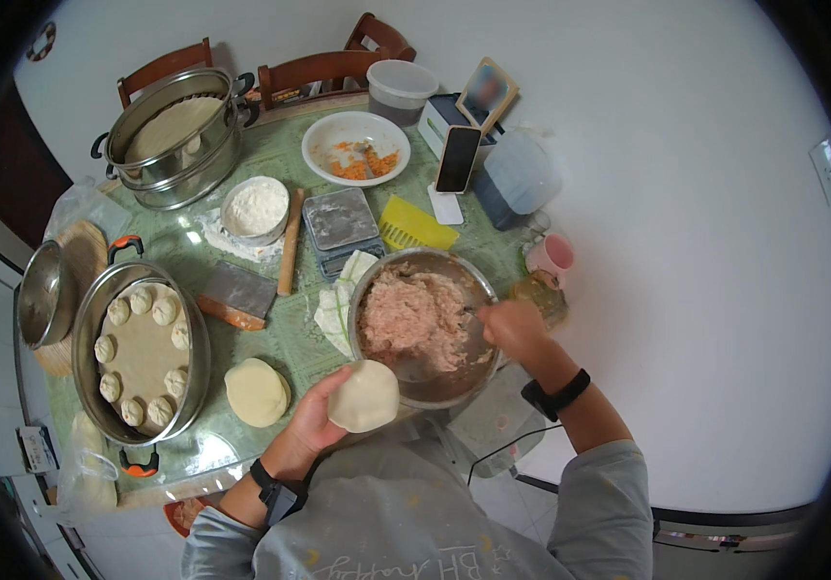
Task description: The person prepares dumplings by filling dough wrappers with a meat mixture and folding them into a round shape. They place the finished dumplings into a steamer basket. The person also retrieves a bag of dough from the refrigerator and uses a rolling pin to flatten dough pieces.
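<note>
A round dough wrapper (364,396) lies across the fingers of my left hand (316,408), at the near edge of the table. My right hand (515,328) is closed around the handle of a utensil at the right rim of a steel mixing bowl (459,395); its far end is buried in pink minced meat filling (411,312). Left of my left hand rests a small stack of dough wrappers (257,392). Further left, a steamer pot (199,355) holds a ring of several pleated buns (164,310) on a pale liner.
Beyond the bowl are a yellow dough scraper (415,223), a kitchen scale (343,221), a rolling pin (290,243) and a flour bowl (256,210). A metal bench scraper (240,291) lies by the steamer. A phone (457,159) and pink mug (550,254) stand near the wall.
</note>
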`<state>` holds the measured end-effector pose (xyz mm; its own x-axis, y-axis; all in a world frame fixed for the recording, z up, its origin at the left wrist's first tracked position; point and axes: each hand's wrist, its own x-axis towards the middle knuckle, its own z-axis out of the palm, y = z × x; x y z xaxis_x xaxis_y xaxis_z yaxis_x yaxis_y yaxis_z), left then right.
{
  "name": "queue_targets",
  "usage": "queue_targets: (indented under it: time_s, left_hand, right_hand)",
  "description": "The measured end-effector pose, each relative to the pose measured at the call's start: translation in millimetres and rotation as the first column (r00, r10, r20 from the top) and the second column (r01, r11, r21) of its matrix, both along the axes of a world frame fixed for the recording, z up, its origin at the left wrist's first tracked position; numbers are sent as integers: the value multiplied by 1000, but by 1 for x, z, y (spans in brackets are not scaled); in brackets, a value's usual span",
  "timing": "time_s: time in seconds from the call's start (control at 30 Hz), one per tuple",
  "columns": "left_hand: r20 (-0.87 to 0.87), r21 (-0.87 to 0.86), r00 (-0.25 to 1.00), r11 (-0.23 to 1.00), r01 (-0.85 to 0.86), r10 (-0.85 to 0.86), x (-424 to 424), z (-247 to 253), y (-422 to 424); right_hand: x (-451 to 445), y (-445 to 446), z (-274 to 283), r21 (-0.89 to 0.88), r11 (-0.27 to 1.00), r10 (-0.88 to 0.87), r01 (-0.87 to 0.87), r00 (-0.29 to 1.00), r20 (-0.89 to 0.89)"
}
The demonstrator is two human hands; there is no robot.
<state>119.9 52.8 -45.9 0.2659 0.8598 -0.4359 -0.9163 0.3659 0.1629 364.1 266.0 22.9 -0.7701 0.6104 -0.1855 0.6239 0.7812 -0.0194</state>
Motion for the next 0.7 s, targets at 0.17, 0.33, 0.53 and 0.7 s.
queue_targets:
  time_s: [0.17,0.33,0.53,0.7]
  left_hand:
    - [-15,21,1000,1000,-21,21,2,2,1]
    - [-22,15,997,997,-71,71,5,-1,-2]
    - [-53,57,996,996,-70,73,6,-6,-5]
    - [-57,60,995,995,-80,84,8,-5,-7]
  right_hand:
    - [9,44,-13,-202,979,10,-35,992,-124]
    - [-2,7,-14,-40,999,-24,23,999,-29]
    - [0,-69,-19,-19,998,-58,61,988,143]
    - [2,-95,-13,-159,984,-93,79,992,-80]
